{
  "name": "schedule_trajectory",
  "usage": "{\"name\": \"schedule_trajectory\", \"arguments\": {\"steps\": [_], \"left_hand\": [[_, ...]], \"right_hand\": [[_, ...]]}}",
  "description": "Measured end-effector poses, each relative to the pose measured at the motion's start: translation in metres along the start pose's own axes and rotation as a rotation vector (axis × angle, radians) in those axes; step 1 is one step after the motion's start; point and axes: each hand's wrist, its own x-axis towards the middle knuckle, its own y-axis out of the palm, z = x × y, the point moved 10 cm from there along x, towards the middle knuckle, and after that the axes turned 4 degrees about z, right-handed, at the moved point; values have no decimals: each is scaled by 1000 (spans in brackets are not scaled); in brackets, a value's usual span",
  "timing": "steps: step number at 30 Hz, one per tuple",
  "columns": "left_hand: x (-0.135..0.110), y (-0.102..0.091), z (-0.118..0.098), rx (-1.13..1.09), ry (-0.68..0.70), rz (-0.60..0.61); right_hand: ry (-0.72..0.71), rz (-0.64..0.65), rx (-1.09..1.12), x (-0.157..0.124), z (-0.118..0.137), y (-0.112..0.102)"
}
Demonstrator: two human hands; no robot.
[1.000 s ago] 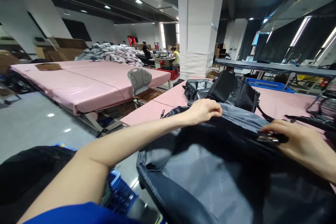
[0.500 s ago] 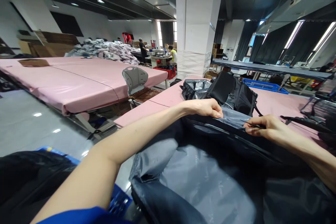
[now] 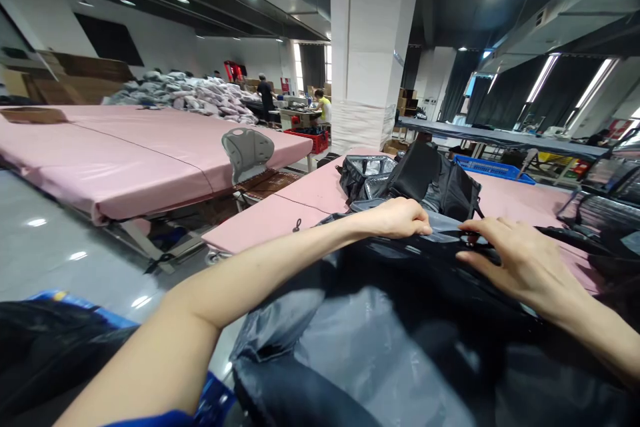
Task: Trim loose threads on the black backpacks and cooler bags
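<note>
A large black bag with grey lining (image 3: pixel 370 340) lies wide open in front of me, its inside facing up. My left hand (image 3: pixel 407 219) is closed, pinching the far edge of the bag. To its right, my right hand (image 3: pixel 520 260) is over the same edge, thumb and forefinger apart. Between them shows a small black tool (image 3: pixel 470 236), which looks like thread snips; it is dark against the bag and partly hidden by the fingers.
Black bags with silvery lining (image 3: pixel 370 170) lie beyond on a pink-covered table (image 3: pixel 260 217). A blue crate (image 3: pixel 493 169) sits behind them. Left are a grey chair (image 3: pixel 249 150) and another pink table (image 3: pixel 125 153). Dark fabric (image 3: pixel 45 347) fills the lower left. Two people work farther off.
My right thumb and forefinger have spread apart; the thin pointed blade seen before no longer shows clearly. My left hand keeps its pinch on the edge. The view has shifted slightly right.
</note>
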Motion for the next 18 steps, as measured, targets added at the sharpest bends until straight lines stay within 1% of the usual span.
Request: {"name": "schedule_trajectory", "arguments": {"steps": [2, 4, 8, 12, 14, 15, 18], "left_hand": [[0, -1, 1, -10, -8, -3], [-1, -2, 0, -11, -8, -10], [0, -1, 1, -11, -14, -13], [0, 0, 3, -1, -15, -23], [0, 0, 3, -2, -15, -34], [-1, 0, 3, -2, -14, -39], [-2, 1, 3, -5, -2, -40]], "right_hand": [[-132, -102, -230, 0, 23, -14], [-202, -146, -369, 0, 36, -19], [-248, -176, -448, 0, 45, -22], [-313, -167, -499, -3, 51, -22], [-343, -150, -469, -3, 52, -22], [-344, -134, -416, -3, 50, -22], [-279, -97, -170, 2, 35, -19]]}}
